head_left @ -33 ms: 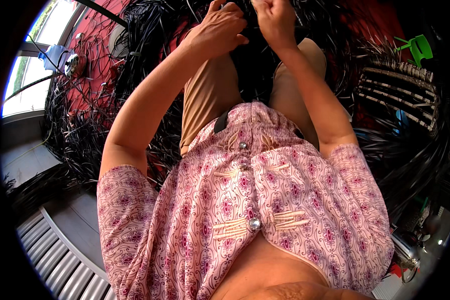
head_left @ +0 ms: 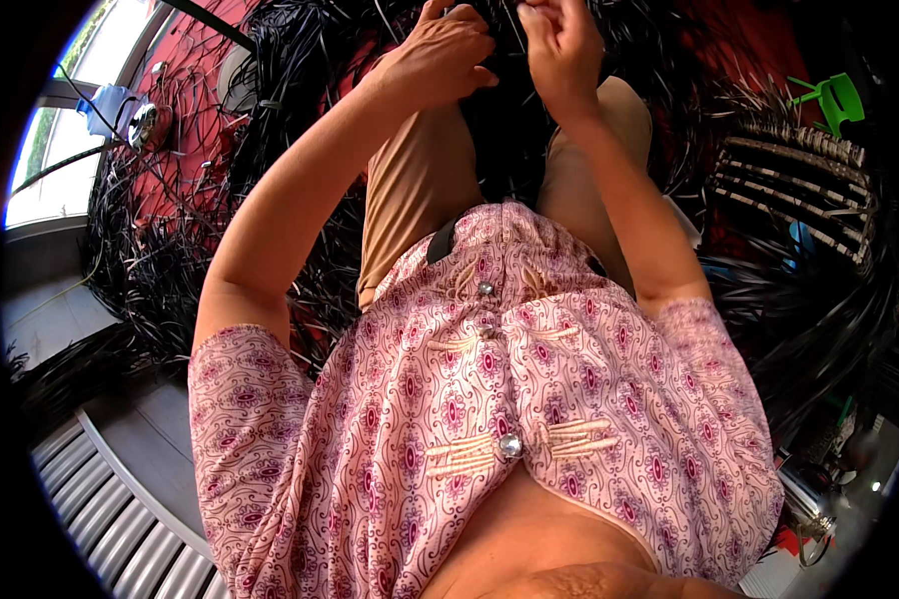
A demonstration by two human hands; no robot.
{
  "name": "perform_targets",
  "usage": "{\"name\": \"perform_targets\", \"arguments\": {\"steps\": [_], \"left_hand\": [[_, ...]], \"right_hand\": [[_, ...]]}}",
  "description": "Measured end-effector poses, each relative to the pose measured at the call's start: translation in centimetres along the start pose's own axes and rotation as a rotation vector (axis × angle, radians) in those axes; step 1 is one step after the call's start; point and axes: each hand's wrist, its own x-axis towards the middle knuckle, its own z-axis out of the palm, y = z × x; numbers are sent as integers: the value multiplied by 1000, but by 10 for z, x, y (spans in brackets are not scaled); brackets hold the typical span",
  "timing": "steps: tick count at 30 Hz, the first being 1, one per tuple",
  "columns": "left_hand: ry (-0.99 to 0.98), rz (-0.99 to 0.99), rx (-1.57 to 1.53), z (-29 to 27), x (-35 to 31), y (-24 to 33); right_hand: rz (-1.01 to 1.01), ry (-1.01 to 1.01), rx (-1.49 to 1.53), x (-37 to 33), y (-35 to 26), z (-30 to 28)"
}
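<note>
At the top edge of the head view, both hands work over a mass of long black strips between my knees. My left hand shows its back, with bent fingers and the thumb standing a little apart. To its right, my right hand has its thumb and fingers drawn together near the frame's edge. A dark gap lies between the two hands. Whatever they grip is too dark and too close to the edge to make out.
More black strips lie over a red surface. On the right are a strapped bundle with pale bands and a small green plastic chair. A slatted bench stands lower left, and a dark rod crosses the upper left.
My right hand has shifted slightly to the right, away from the left one, and its fingers show more. The left hand stays almost in place.
</note>
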Motion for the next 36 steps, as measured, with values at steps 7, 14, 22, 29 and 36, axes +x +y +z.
{"name": "perform_targets", "arguments": {"steps": [7,14,22,29,36], "left_hand": [[-596,-151,-96,-10,32,-21],[-424,-7,-51,12,30,-32],[-307,-11,-396,1,2,-55],[114,-52,-318,-5,-24,-7],[178,-89,-370,4,-25,-14]], "right_hand": [[437,-346,53,-100,-7,-16],[495,-519,36,-100,5,2],[694,-561,345,-67,-36,-8],[775,-638,372,-27,-43,-13],[528,-612,200,19,-45,-22]]}}
